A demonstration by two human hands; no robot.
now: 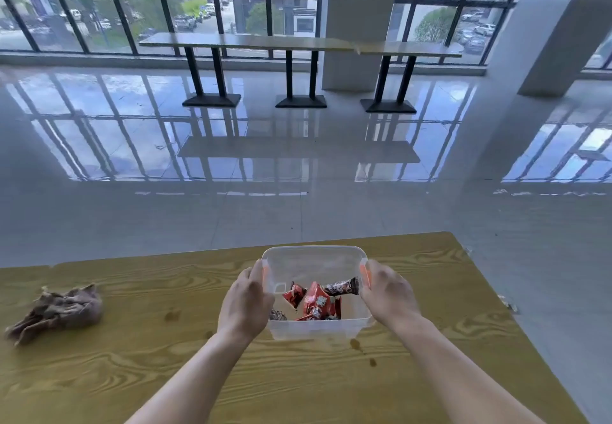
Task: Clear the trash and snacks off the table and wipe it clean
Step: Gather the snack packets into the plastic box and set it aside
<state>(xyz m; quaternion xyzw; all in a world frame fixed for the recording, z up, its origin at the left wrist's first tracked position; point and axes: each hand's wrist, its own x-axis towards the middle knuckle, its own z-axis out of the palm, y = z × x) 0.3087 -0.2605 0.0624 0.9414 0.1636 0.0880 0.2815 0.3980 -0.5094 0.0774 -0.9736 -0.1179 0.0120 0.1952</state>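
A clear plastic box with orange side clips stands on the yellow wood-grain table. Inside it lie several red and dark snack packets. My left hand grips the box's left side and my right hand grips its right side. A crumpled brown cloth lies on the table at the far left, well away from both hands. Small dark stains mark the tabletop just in front of the box and to its left.
The table's far edge runs just behind the box and its right edge slants down to the right. Beyond lies a glossy tiled floor. Long tables on black pedestals stand by the windows, with a white pillar behind.
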